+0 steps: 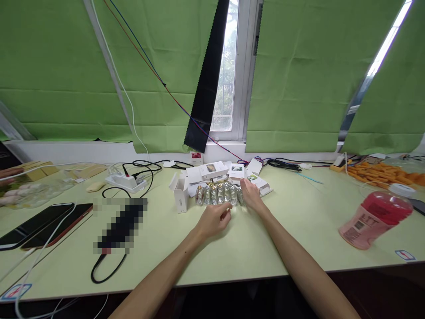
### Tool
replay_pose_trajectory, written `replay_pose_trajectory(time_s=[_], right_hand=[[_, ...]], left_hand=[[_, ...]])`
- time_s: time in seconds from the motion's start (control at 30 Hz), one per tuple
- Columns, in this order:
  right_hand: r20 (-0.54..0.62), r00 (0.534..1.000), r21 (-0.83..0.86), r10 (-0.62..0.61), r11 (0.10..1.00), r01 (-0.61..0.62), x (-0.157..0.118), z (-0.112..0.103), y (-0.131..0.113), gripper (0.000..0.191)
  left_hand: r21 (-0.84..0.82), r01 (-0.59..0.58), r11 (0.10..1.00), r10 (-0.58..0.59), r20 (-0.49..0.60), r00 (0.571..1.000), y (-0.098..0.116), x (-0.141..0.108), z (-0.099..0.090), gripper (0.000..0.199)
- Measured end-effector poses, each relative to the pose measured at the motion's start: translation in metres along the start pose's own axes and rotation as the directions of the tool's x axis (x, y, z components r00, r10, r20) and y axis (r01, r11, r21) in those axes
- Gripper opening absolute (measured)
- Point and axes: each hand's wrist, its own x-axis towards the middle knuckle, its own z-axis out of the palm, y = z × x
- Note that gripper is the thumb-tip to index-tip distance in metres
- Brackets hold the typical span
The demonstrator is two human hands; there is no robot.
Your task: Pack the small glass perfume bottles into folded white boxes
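A row of several small shiny, clear-wrapped items (217, 194) lies on the pale green table. My left hand (215, 218) is just in front of the row, its fingers curled; whether anything is in them is too small to tell. At the row's right end, my right hand (251, 195) rests against the last items, its fingers together and partly hiding them. An open white box (180, 195) stands upright left of the row. Behind it lie several white boxes with printed pictures (214, 169), some of them overlapping.
A pink bottle (375, 220) stands at the right, near orange pieces (381, 173). Two phones (43, 223) and a blurred dark object with a cable (122, 226) lie left. A power strip (128, 180) and black cables run behind. Another person's hand (11, 173) shows far left.
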Motion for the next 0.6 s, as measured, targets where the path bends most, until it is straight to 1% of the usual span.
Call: replay_pose_trajectory(time_s=[0.33, 0.6], right_hand=[[-0.041, 0.997, 0.057, 0.067, 0.996, -0.065, 0.005, 0.008, 0.011, 0.080], [-0.042, 0.994, 0.103, 0.099, 0.990, -0.094, 0.009, 0.011, 0.015, 0.078]], left_hand=[[-0.011, 0.006, 1.000, -0.005, 0.017, 1.000, 0.002, 0.002, -0.001, 0.016], [-0.014, 0.010, 1.000, -0.010, 0.030, 0.999, 0.002, 0.002, -0.001, 0.016]])
